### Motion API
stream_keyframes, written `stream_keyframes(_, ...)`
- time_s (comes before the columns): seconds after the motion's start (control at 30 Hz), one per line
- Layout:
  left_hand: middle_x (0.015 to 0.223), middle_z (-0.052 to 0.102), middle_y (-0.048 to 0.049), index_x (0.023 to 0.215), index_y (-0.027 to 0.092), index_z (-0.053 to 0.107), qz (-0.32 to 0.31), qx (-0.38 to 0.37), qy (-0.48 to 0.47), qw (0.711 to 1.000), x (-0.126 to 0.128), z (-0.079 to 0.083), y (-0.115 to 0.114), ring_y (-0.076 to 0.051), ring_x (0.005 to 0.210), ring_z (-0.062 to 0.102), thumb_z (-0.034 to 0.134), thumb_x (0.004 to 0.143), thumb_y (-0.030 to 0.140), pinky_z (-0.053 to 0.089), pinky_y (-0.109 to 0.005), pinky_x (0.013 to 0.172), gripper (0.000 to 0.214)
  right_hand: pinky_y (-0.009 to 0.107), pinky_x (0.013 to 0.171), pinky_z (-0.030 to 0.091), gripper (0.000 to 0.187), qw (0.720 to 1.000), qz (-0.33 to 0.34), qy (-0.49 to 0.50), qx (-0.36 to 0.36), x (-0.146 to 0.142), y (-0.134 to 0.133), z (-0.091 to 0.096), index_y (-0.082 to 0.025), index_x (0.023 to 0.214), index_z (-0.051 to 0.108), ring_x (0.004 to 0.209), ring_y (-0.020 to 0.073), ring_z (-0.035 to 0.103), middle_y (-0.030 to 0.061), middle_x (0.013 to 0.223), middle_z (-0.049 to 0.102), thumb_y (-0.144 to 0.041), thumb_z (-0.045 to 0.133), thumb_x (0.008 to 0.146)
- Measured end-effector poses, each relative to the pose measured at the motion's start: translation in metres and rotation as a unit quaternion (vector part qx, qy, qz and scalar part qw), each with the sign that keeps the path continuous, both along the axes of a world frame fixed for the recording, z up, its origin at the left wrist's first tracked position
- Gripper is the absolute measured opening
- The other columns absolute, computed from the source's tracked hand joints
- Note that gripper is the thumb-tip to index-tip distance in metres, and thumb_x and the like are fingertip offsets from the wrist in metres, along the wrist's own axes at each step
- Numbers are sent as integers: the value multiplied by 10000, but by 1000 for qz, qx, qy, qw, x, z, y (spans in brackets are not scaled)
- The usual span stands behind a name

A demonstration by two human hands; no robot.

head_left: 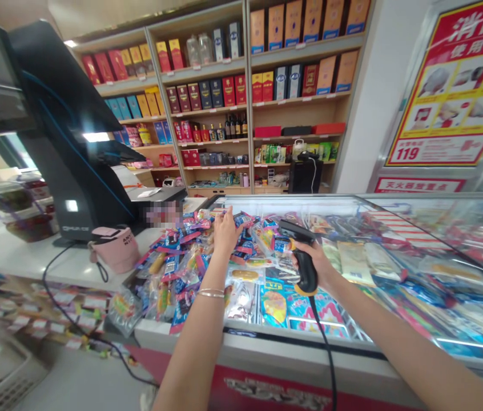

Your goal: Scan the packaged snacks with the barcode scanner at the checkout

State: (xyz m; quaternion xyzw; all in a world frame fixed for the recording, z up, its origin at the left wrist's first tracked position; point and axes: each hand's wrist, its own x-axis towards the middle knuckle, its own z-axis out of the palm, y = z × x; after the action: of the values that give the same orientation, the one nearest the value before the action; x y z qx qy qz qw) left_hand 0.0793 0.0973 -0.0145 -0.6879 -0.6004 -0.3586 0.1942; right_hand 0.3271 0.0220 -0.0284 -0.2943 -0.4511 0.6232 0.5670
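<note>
A wall of wooden shelves packed with boxed liquor and bottles filled the far side of the shop, a red fire-safety poster hung to the right, and a black till terminal stood on the counter to the left, with a pink bag beside it. Nearer, a glass-topped chest freezer ran across in front of the person, and a loose heap of snack packets lay at its left end, spilling toward the counter. The person's left hand was open, fingers spread, on or just above the heap; glare made it hard to be sure what it touched. The right hand was closed around the grip of a black barcode scanner, its cord dropping past the freezer's front edge. The packets looked light, soft and slippery, best pinched by a sealed edge, while the stiff scanner seemed secure held by its grip
</note>
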Motion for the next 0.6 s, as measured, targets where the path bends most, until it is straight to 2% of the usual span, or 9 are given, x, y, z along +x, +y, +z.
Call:
stream_keyframes(0.2,1273,552,-176,1405,160,322,-72,46,-59,995,3,5,-5,-294,1195,532,544,889,346,434,-435,988,592,220,393,417,261,1000,-9,-13,3,-2,-2,2,-177,749,612,405,113,508,-9,495,574,-381,752,667)
stream_keyframes(0.4,1268,535,-143,1368,207,337,-103,47,-114,987,4,6,-6,-264,1205,542,600,854,254,466,-406,976,579,232,389,423,327,998,-41,-52,9,-3,-5,4,-183,816,571,396,115,518,-20,529,595,-397,761,658)
stream_keyframes(0.6,1264,533,-140,1353,206,340,-113,36,-113,987,4,6,-4,-268,1219,534,634,820,204,459,-422,994,609,264,387,454,418,983,-97,-124,89,-8,-7,4,-208,866,487,392,126,543,-30,631,627,-420,775,650)
